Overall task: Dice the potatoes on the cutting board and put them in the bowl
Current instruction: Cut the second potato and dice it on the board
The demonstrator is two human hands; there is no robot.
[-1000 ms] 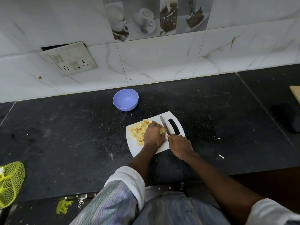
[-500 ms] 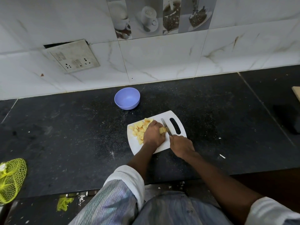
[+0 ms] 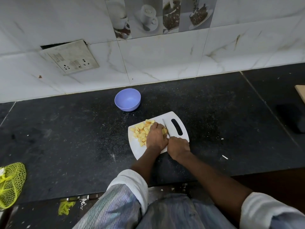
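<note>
Landmark: white plastic cutting board [image 3: 179, 119] on the black stone counter [image 3: 66, 133].

Behind the board, to its left: lavender plastic bowl [image 3: 127, 100], near but apart, a strip of counter between them. Beyond the bowl, the white tiled wall [image 3: 156, 63] closes the back.

Left of the board: wide open counter, out to a yellow mesh bag [image 3: 11, 184] at the frame edge.

Right of the board: open counter.

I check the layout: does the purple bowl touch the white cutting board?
Apart. The head view shows bare dark counter between the purple bowl and the white cutting board.
</note>
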